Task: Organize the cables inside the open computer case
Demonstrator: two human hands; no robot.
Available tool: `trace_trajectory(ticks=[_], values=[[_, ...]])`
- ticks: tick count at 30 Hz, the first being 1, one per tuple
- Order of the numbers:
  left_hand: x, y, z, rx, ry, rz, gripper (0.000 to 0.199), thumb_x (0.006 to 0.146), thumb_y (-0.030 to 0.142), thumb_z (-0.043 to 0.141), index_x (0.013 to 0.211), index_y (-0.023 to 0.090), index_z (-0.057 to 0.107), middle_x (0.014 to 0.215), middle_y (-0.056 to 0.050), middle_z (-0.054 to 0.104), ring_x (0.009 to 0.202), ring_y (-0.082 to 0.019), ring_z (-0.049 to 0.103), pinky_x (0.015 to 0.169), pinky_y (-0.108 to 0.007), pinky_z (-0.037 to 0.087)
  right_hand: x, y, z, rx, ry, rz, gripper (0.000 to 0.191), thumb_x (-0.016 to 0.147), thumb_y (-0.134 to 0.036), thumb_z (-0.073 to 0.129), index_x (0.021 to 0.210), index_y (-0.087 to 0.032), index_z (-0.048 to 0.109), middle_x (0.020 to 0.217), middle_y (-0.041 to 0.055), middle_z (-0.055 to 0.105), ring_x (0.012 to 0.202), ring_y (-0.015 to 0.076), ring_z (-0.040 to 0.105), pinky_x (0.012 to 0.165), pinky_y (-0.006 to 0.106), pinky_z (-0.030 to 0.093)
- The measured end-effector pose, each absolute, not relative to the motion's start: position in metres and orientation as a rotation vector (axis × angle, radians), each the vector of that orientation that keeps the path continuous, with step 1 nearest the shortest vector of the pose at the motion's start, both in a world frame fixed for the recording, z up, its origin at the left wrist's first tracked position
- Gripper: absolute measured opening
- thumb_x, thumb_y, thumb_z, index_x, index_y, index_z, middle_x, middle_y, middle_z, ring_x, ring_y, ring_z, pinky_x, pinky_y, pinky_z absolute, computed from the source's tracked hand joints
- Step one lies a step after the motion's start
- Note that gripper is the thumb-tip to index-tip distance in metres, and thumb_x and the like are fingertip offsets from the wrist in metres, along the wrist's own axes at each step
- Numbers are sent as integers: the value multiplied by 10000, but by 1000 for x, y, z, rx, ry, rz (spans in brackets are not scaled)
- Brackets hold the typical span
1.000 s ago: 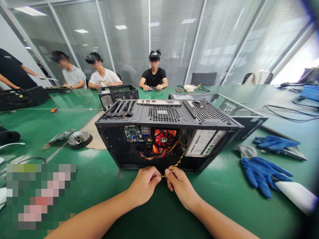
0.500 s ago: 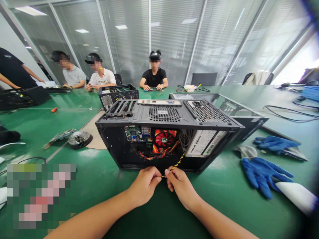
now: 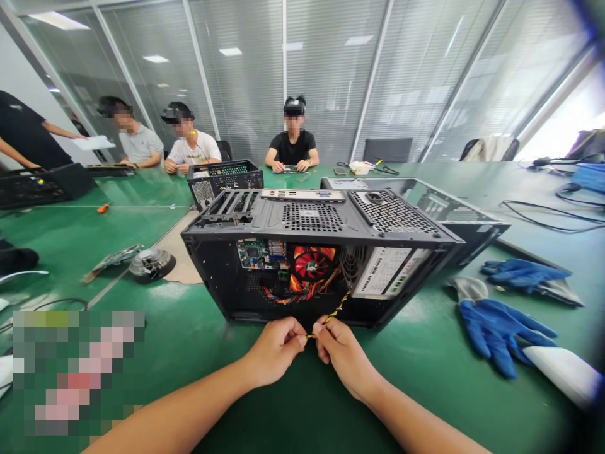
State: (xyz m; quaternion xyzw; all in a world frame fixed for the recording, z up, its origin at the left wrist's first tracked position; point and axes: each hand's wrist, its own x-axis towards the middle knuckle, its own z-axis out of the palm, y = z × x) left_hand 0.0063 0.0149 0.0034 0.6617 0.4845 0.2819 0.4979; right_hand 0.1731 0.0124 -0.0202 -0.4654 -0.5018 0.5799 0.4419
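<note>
An open computer case (image 3: 302,217) stands on the green table in front of me, its slotted back panel facing up. Inside show a red fan (image 3: 312,266), a green circuit board (image 3: 253,253), a bundle of colored wires (image 3: 295,295) and a labeled power supply (image 3: 385,271). A twisted yellow-and-black cable (image 3: 339,308) runs out of the case from beside the power supply. My left hand (image 3: 278,347) pinches this cable near its lower end, just outside the case. Close beside it, my right hand (image 3: 341,353) pinches the same cable. The cable's end is hidden by my fingers.
Blue work gloves (image 3: 501,331) and a white object (image 3: 564,372) lie to the right. At left are a round metal cooler (image 3: 152,265) and cardboard (image 3: 182,243). Other computer cases (image 3: 225,175) stand behind. Several people sit or stand across the table.
Both my hands keep their grip on the cable, almost unmoved. At far left, a standing person has lifted some white sheets off the table.
</note>
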Motion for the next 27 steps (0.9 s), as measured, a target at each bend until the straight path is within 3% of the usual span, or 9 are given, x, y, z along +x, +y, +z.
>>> trace_trajectory(ticks=[7, 27], values=[[8, 14, 4, 1740, 1200, 754, 114, 845, 244, 515, 784, 161, 562, 690, 14, 563, 637, -120, 477, 599, -235, 354, 172, 13, -21, -1166, -1199, 1444, 468, 816, -630, 607, 716, -183, 515, 541, -59, 464, 464, 84, 419, 439, 216, 356], [7, 14, 6, 1567, 1170, 762, 148, 832, 293, 515, 773, 161, 546, 659, 22, 539, 542, -97, 442, 531, -228, 340, 171, 13, -17, -1254, -1193, 1414, 504, 770, -664, 621, 654, -184, 521, 525, -39, 497, 450, 92, 467, 417, 211, 378]])
